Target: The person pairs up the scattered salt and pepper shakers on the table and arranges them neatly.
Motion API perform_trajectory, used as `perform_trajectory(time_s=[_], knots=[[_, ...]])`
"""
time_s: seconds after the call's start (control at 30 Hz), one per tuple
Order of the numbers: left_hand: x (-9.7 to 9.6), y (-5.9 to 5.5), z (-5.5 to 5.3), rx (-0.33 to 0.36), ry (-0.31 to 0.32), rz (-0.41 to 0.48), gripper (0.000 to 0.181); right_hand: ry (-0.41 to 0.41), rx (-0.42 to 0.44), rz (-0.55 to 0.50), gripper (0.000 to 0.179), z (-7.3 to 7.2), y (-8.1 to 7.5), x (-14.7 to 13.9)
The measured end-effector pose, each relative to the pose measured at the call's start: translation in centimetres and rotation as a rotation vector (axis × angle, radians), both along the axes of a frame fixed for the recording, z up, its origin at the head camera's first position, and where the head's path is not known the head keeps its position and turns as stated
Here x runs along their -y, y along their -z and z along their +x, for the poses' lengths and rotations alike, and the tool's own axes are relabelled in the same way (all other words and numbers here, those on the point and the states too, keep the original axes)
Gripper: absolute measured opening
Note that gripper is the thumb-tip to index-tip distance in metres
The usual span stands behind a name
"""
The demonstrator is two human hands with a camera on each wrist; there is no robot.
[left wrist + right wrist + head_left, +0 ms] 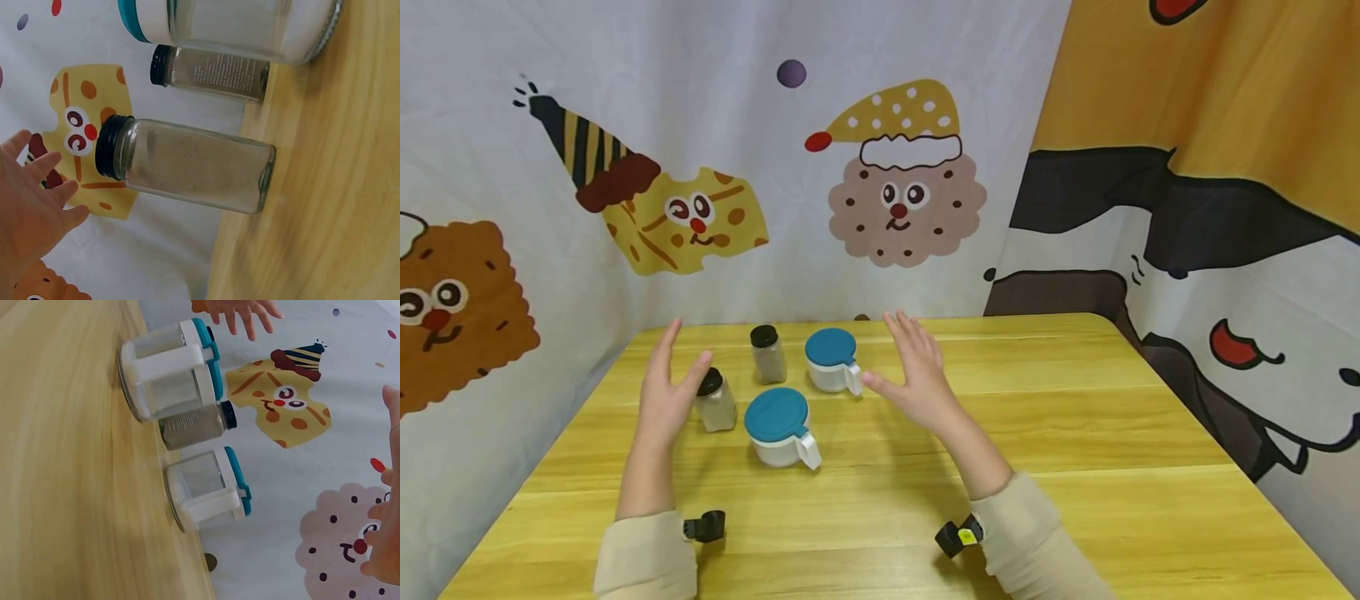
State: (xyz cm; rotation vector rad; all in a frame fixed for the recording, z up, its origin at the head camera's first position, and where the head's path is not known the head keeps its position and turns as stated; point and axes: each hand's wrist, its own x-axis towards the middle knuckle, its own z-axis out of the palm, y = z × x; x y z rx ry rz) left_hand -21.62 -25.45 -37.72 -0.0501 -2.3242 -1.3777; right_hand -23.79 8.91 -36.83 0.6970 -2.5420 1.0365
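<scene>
Two clear glass jars with black lids stand upright on the left part of the table: the nearer jar [718,410] and the farther jar [770,362]. To their right are two white-handled seasoning pots with blue lids, the nearer pot [778,427] and the farther pot [832,361]. My left hand [664,392] is raised just left of the nearer jar, fingers spread and holding nothing; the left wrist view shows a gap between hand and jar [194,165]. Above the table, right of the farther pot, my right hand [917,375] hovers with fingers extended and nothing in it.
The wooden table [1075,417] reaches back to a printed cloth [715,67] with cartoon biscuits and cheese. Black wrist cameras sit on the left wrist [705,527] and on the right wrist [958,536].
</scene>
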Motion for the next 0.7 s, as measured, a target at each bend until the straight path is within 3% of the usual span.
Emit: perform_trajectory(time_s=[0.7], knots=[[1.2,1.5,-0.2,0.062,0.026,0.023,0.075,-0.075,0.085,-0.071,0.089,1.3,1.4,3.1]])
